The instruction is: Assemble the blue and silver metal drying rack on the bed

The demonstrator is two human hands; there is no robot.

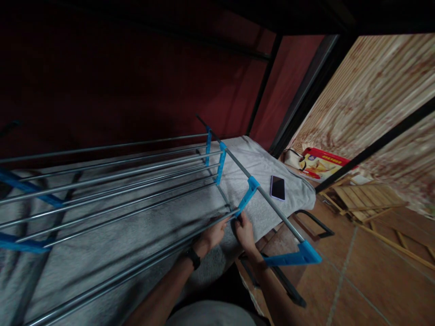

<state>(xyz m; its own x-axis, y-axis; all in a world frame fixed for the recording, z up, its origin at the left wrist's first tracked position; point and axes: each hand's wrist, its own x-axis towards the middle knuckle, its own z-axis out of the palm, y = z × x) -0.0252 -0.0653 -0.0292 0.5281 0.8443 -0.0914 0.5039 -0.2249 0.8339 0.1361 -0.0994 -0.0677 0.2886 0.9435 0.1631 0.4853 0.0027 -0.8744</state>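
Note:
A clothes drying rack [146, 170] with grey metal rods and blue plastic brackets lies across a grey blanket. My left hand [214, 234], below a dark wristwatch [193, 258], is closed around the end of a metal rod [176, 246]. Close beside it, my right hand [245, 232] pinches the lower end of a blue bracket [246, 198], where the rod meets it. The bracket's upper end sits on a thicker side tube [280, 210]. A larger blue corner piece [299, 256] hangs at that tube's near end, by my right forearm. My fingertips are partly hidden.
A phone [277, 188] lies on the grey blanket [261, 154], right of the rack. Black metal posts [309, 90] frame the space. On the tiled floor [370, 280] stand a red and yellow box [322, 163] and folded wooden furniture [369, 201]. A dark red wall [136, 81] closes the back.

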